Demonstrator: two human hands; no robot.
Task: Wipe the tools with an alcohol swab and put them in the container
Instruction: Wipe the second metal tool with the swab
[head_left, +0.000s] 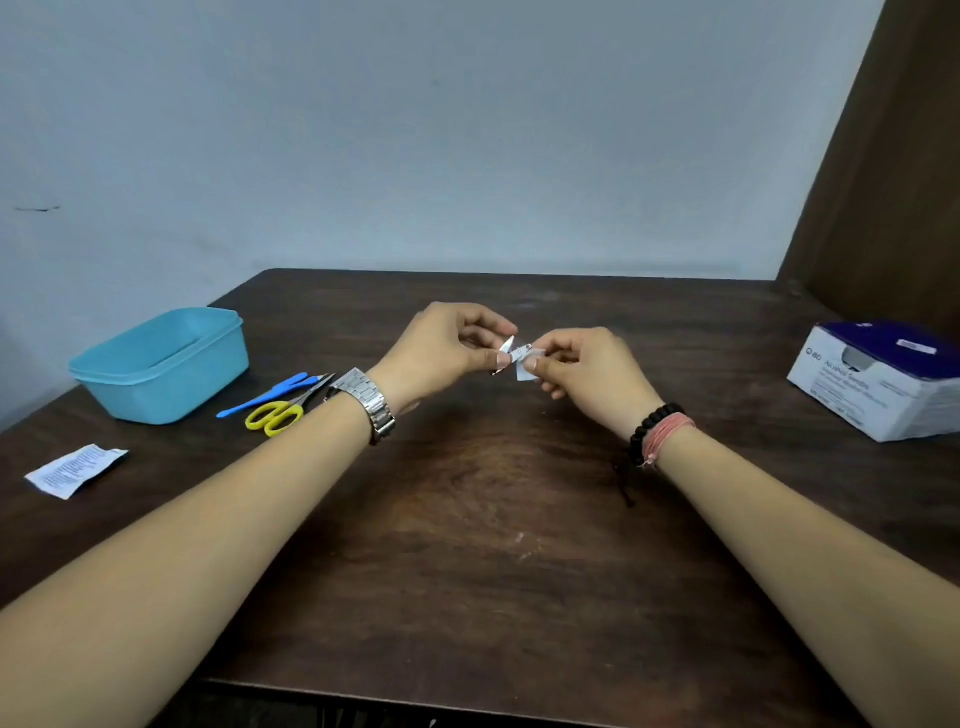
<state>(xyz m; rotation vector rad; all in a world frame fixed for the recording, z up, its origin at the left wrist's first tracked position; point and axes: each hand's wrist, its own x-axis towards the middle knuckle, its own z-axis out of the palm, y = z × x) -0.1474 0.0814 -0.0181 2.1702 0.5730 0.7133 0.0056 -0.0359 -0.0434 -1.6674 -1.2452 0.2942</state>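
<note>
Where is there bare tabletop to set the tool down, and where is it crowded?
Bare wood lies between the forearms, below the left hand and right hand, and between the right hand and the swab box. The left side is crowded: blue container, blue tool, yellow scissors, torn wrapper.

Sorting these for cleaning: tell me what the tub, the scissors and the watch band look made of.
Blue tub: plastic by its look, an even matte colour and a thick moulded rim. Scissors: glossy yellow loops, probably plastic; thin grey blades, likely steel. Watch band on the left wrist: metal links, silvery with bright glints.
</note>
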